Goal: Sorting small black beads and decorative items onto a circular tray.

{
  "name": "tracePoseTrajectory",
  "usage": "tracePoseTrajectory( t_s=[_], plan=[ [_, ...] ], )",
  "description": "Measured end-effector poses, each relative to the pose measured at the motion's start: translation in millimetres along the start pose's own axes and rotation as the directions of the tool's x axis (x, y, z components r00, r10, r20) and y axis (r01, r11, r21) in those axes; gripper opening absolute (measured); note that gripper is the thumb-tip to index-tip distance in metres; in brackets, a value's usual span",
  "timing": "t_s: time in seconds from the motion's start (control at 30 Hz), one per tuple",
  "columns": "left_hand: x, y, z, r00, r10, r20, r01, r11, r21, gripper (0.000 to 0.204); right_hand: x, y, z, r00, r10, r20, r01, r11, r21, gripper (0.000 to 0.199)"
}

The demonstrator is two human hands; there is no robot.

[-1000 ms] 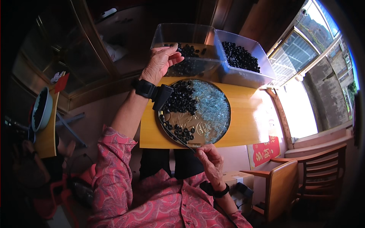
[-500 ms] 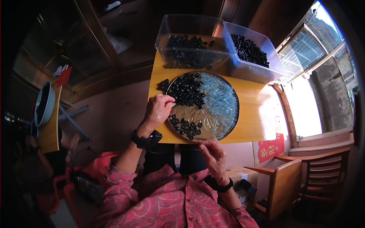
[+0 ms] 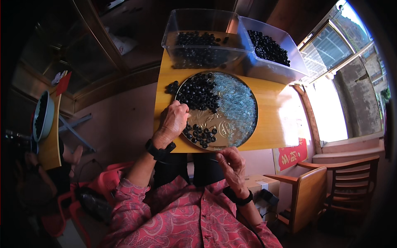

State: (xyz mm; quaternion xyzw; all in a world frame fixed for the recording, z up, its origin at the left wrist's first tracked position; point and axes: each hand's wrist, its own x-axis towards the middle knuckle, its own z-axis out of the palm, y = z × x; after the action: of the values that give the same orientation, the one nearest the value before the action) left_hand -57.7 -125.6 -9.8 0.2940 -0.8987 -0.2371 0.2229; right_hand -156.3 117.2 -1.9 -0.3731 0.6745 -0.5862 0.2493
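A round gold-coloured tray (image 3: 209, 120) holds small black ring-shaped pieces (image 3: 197, 93) heaped at its upper left. Small clear bluish pieces (image 3: 236, 105) spread over its right side. Nearer me lies a looser group of black rings (image 3: 201, 134). My left hand (image 3: 174, 118) is closed over the tray's left rim, fingers curled beside the black heap; whatever it may hold is hidden. Just off the tray's front rim, my right hand (image 3: 232, 165) pinches thumb and fingers together. Anything between those fingertips is too small to make out.
Two clear plastic bins (image 3: 206, 53) (image 3: 271, 68) with black rings stand at the back of the yellow table (image 3: 273, 107). A few rings (image 3: 171, 87) lie left of the tray. Wooden chair (image 3: 310, 198) at right, red plastic chair (image 3: 109, 182) at left; another person's arm (image 3: 41, 173) beside a basin (image 3: 46, 115).
The view has shifted slightly, so the table sits a little higher and further left. My left hand's fingers have curled in more and reach slightly further over the tray. My right hand keeps its pinch.
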Motion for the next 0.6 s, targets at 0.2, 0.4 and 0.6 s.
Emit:
tracePoseTrajectory(
  t_s=[0.2,0.4,0.6],
  plan=[
    [-10.9,3.5,-11.7,0.981,-0.011,-0.192,-0.016,0.990,-0.138,0.012,6.0,-5.7,2.3,0.999,-0.035,0.006,0.035,0.995,-0.093,0.007],
    [-45.8,18.4,-28.6,0.938,-0.337,0.078,0.285,0.625,-0.727,0.023,17.1,-13.8,6.9,0.994,-0.102,0.024,0.105,0.970,-0.220,0.008],
    [-77.4,26.2,-21.5,0.884,-0.315,0.344,0.325,-0.113,-0.939,0.025,41.5,-19.1,10.7,0.982,-0.168,0.091,0.186,0.946,-0.266,0.011]
  ],
)
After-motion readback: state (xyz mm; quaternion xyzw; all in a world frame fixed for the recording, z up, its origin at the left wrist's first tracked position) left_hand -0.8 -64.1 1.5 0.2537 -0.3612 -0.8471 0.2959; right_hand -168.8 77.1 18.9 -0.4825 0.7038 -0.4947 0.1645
